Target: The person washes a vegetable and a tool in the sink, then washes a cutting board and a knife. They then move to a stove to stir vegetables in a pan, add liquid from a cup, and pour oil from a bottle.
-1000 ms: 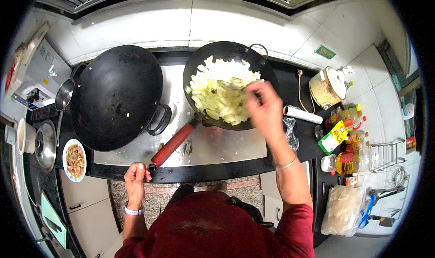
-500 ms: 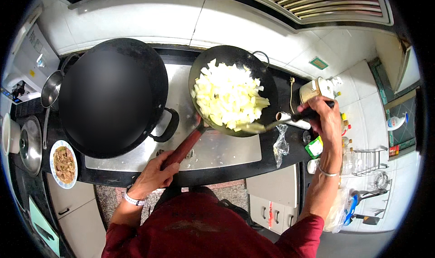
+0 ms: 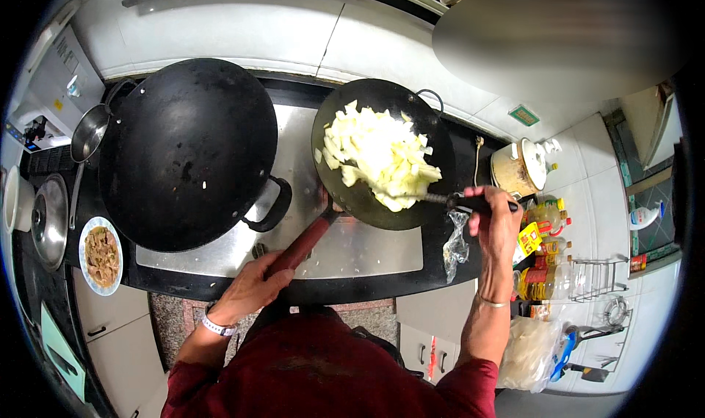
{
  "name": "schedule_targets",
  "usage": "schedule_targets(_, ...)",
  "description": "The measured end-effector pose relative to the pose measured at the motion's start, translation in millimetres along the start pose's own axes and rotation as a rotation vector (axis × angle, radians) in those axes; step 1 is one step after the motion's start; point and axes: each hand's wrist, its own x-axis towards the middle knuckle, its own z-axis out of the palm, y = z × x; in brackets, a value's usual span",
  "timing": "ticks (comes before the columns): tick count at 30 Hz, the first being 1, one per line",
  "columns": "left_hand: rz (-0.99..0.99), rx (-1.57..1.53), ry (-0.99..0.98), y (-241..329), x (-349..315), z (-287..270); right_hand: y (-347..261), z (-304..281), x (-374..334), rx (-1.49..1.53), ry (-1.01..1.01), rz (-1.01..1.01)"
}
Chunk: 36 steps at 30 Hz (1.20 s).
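Observation:
My left hand (image 3: 253, 287) is closed round the reddish wooden handle (image 3: 302, 240) of the smaller dark wok (image 3: 339, 192), which sits on the right burner. Chopped pale vegetable pieces (image 3: 382, 150) fill its middle and right side. My right hand (image 3: 496, 227) grips the black handle of a cooking spatula (image 3: 467, 200) from the right. The spatula's metal shaft reaches over the wok's lower right rim, and its head lies among the pieces, partly hidden. To the left stands a large black wok (image 3: 183, 146) with a few small scraps inside.
A plate of cooked meat (image 3: 101, 256), a metal lid (image 3: 50, 231) and a ladle (image 3: 76, 197) lie at the left. Crumpled plastic wrap (image 3: 455, 249), a lidded pot (image 3: 518, 168) and several bottles (image 3: 540, 282) are at the right. A steel stove top (image 3: 352, 256) lies underneath.
My right hand has moved left with the spatula, whose head swept leftward through the pieces. They now bunch up, baring the wok's lower left. My left hand keeps its hold.

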Motion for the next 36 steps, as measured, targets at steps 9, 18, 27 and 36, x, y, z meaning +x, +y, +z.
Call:
schedule_targets(9,0.036,0.052,-0.006,4,-2,5,44,69,23,0.206,0.097,-0.056)
schedule_targets(18,0.086,0.072,-0.031,-4,3,3,45,22,21,-0.212,0.035,-0.143)
schedule_targets(27,0.105,0.098,-0.016,-13,6,-2,-82,-12,2,-0.649,-0.212,0.039)
schedule_targets(36,0.112,0.085,0.002,-15,5,-1,-52,58,42,-0.426,-0.185,-0.187)
